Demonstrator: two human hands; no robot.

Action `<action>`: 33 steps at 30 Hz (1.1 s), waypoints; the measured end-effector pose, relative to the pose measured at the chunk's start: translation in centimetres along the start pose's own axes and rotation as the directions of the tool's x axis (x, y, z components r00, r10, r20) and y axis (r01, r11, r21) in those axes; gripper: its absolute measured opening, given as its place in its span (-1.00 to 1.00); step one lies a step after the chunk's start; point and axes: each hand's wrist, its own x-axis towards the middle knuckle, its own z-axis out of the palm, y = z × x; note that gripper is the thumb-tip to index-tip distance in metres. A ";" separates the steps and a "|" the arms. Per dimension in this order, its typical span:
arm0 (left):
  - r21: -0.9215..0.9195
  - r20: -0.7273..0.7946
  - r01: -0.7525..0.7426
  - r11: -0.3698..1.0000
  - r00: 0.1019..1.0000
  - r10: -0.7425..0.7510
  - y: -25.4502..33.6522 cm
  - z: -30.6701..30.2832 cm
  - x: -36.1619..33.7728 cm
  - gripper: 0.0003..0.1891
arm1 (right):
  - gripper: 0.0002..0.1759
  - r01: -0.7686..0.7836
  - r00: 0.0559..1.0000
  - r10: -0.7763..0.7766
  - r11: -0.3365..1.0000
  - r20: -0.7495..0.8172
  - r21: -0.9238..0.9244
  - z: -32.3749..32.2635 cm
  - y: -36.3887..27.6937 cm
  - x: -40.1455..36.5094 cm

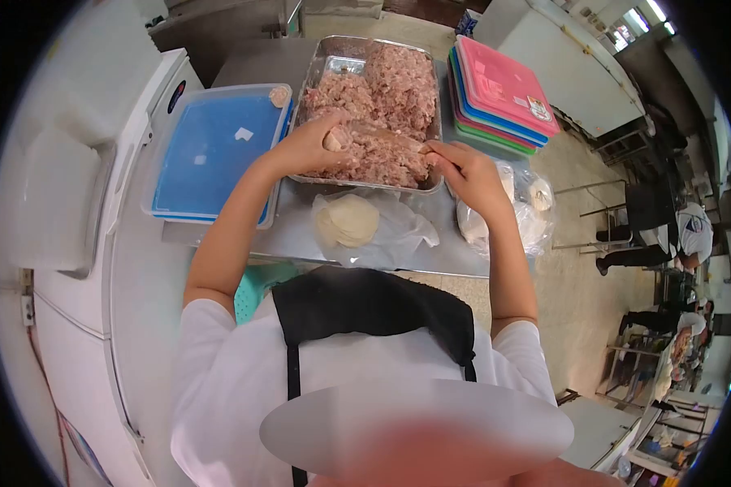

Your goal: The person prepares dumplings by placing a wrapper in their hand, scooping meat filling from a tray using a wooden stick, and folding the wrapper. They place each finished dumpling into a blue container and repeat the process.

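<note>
A large metal tray (441, 162) of ground meat filling (398, 81) lies in front of me. Over its near left part is my left hand (310, 146), fingers curled around a pale dough wrapper (333, 143). My right hand (467, 172), at the tray's right rim, is closed on the end of a thin flat spatula (410, 146). The blade reaches left into the meat, and its tip is hard to make out. Nearer to me, a stack of round dough wrappers (348, 221) rests on a clear plastic bag (410, 231).
Left of the tray is a blue-looking lidded container (207, 154) with a small lump of filling (279, 96) on its corner. Stacked coloured lids (503, 89) stand at the right. Below them lies a plastic bag of wrappers (536, 211). Other people (694, 231) are farther right.
</note>
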 end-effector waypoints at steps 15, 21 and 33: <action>0.004 0.067 0.237 0.971 0.969 -0.237 -12.6 -12.2 -0.8 -0.47 | -0.63 -0.255 0.954 0.299 0.864 -0.034 0.435 6.9 0.4 -1.5; 0.323 -0.225 0.057 0.945 0.974 0.018 -16.6 -13.6 0.3 -0.36 | -0.63 -0.407 0.884 0.468 0.771 -0.002 0.490 8.8 0.8 -3.4; 0.411 -0.296 0.244 0.879 0.947 -0.125 -19.9 -9.8 5.2 0.02 | -0.62 -0.411 0.902 0.425 0.781 0.082 0.471 6.4 -0.1 -2.2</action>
